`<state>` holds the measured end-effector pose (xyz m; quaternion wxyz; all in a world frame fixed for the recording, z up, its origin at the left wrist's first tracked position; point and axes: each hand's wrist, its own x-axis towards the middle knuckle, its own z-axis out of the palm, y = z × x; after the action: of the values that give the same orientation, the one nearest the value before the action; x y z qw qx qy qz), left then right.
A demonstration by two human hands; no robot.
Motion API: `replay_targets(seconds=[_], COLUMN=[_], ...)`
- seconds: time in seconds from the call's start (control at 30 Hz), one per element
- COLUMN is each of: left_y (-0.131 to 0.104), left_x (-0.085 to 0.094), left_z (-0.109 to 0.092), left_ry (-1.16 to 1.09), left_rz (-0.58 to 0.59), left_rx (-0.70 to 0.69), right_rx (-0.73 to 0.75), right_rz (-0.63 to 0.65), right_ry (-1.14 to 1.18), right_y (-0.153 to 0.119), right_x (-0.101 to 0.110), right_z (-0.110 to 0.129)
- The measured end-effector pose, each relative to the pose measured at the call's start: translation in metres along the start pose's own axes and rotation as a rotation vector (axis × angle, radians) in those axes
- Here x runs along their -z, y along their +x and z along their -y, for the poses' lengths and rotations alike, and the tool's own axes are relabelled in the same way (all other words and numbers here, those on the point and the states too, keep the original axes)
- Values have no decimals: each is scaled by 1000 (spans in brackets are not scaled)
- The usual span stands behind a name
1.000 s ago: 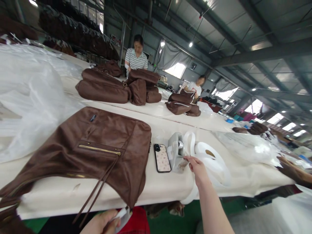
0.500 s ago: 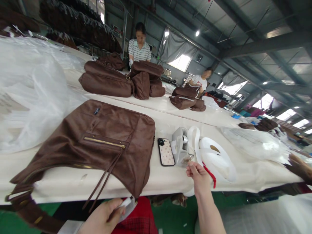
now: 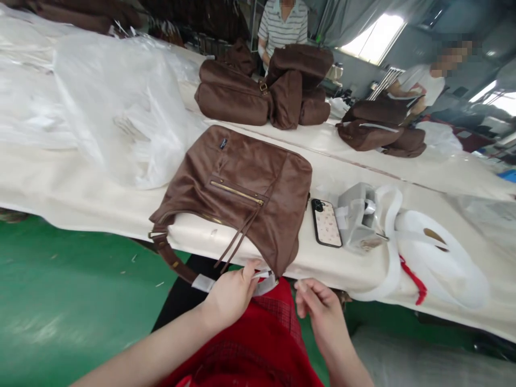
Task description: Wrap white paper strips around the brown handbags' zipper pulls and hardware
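Below the table edge [image 3: 193,236], left hand [image 3: 229,293] pinches a white strip [image 3: 264,284] under the bag [image 3: 245,193]; right hand [image 3: 318,306], fingers loosely curled, hangs free beside it.

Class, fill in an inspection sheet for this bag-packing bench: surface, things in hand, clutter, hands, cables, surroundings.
Surface: long table under a cream cover.
Things in hand: brown bag lies flat, its lower corner over the table edge; white strip at that corner.
Clutter: phone, grey tape dispenser, white tape roll, clear plastic bags, stacked brown bags.
Hands: left hand pinches the white strip; right hand hangs close by, fingers curled, holding nothing visible.
Cables: nothing seen.
Surroundings: green floor; two other people at the far side of the table.
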<state>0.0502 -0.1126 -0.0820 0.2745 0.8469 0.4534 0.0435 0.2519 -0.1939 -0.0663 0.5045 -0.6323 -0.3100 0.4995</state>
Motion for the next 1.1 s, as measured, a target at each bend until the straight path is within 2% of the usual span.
replay_targets(seconds=[0.1, 0.2, 0.4, 0.57, 0.63, 0.73, 0.83, 0.97, 1.03, 1.1], left_y=[-4, -6, -7, -7, -7, -4, 0, 2, -2, -8], left_x=[-10, -15, -17, -11, -8, -4, -2, 1, 1, 1], left_z=[5, 8, 10, 6, 4, 1, -3, -11, -15, -17], left_ry=[69, 105, 165, 183, 154, -10, -385, -846, -911, -861], left_rz=[-55, -92, -147, -54, -6, 20, 29, 83, 55, 4], left_rx=[-59, -117, -193, -243, -223, -110, -11, 53, 69, 61], right_rx=[-98, -142, -201, -221, -227, -216, -176, -97, -65, -51], right_rz=[151, 163, 115, 103, 116, 164, 222, 302, 296, 289], right_ry=[68, 101, 115, 99, 64, -26, -93, -77, -60, -57], right_y=[-6, -2, 7, 10, 12, 12, 12, 12, 13, 13], right_x=[-40, -57, -60, -61, -61, -57, -54, -55, -56, -58], right_z=[-7, -14, -19, -16, -16, -16, -18, -21, -23, -26])
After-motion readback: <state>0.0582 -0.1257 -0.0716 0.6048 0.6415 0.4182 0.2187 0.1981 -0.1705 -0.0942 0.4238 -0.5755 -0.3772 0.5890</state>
